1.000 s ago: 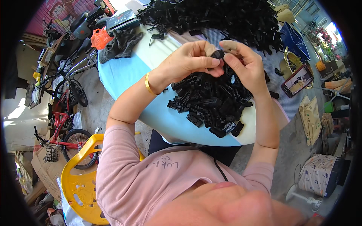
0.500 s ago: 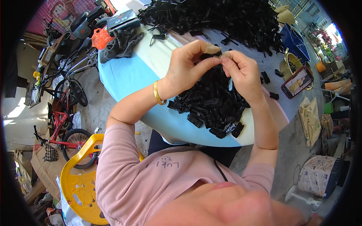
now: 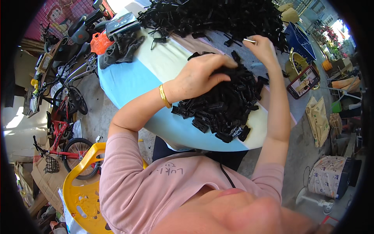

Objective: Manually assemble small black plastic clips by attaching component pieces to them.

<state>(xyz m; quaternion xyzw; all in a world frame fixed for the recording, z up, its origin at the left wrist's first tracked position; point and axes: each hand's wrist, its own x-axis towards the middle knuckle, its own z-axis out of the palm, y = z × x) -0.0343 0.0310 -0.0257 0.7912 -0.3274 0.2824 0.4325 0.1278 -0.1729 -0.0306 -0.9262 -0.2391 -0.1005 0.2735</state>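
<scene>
A heap of small black plastic parts (image 3: pixel 222 105) lies on the cloth-covered table in front of me. Over its upper left part is my left hand (image 3: pixel 204 74), a gold bangle at the wrist. Its thumb stands apart from the curved fingers, and nothing shows clearly between them. My right hand (image 3: pixel 261 50) is up beyond the heap's right side, thumb and forefinger pinched on a small thin pale piece (image 3: pixel 249 41), whose kind I cannot make out. A much larger pile of black parts (image 3: pixel 218 17) covers the far end of the table.
Dark grey gloves (image 3: pixel 122 50), an orange-red plastic bag (image 3: pixel 100 43) and a dark box (image 3: pixel 122 25) are at the far left. A phone (image 3: pixel 304 82) leans at the table's right edge. A yellow chair (image 3: pixel 83 195) and red bicycle (image 3: pixel 58 136) stand left.
My hands, together above the heap before, have come apart. The right has moved away to the right; the left has dropped slightly toward the heap, its thumb and fingers opened.
</scene>
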